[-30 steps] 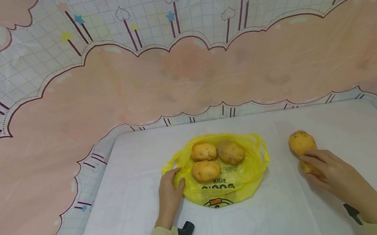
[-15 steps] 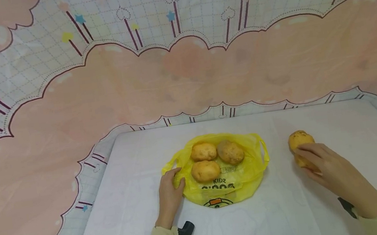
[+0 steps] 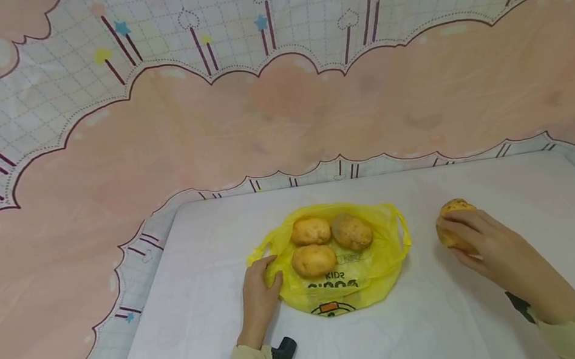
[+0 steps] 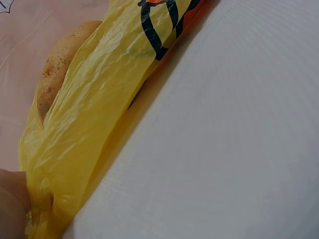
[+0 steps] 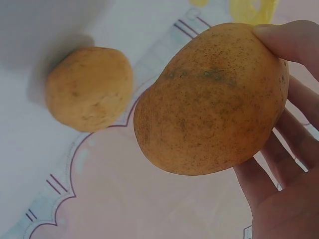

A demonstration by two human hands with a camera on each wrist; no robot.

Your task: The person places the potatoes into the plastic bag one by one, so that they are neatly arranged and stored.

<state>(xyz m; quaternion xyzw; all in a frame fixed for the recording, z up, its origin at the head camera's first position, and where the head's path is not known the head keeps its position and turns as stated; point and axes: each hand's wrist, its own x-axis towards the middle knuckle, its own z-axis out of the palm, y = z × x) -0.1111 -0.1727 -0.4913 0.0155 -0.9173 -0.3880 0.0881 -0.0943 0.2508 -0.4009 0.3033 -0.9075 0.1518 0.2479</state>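
Observation:
A yellow plastic bag point(image 3: 380, 271) lies spread open on the white-covered table, with three potatoes point(image 3: 313, 260) resting in it. My left hand point(image 3: 259, 294) grips the bag's left edge, where the plastic bunches by the thumb point(image 4: 12, 199) in the left wrist view. Off to the right, my right hand point(image 3: 509, 262) holds a potato point(image 5: 209, 104) between thumb and fingers, lifted off the table. Just behind it another potato point(image 5: 89, 89) sits on the cloth; in the head view the hand and held potato hide most of it.
The white tabletop point(image 3: 428, 319) stretches between the bag and the right hand. A patterned pink and white cloth point(image 3: 279, 119) hangs behind the table and continues down its left side. A black wrist mount point(image 3: 284, 350) sticks out beside the left sleeve.
My right hand has raised its potato and moved a little left and away from me, covering more of the potato behind. The left hand and bag stay in place.

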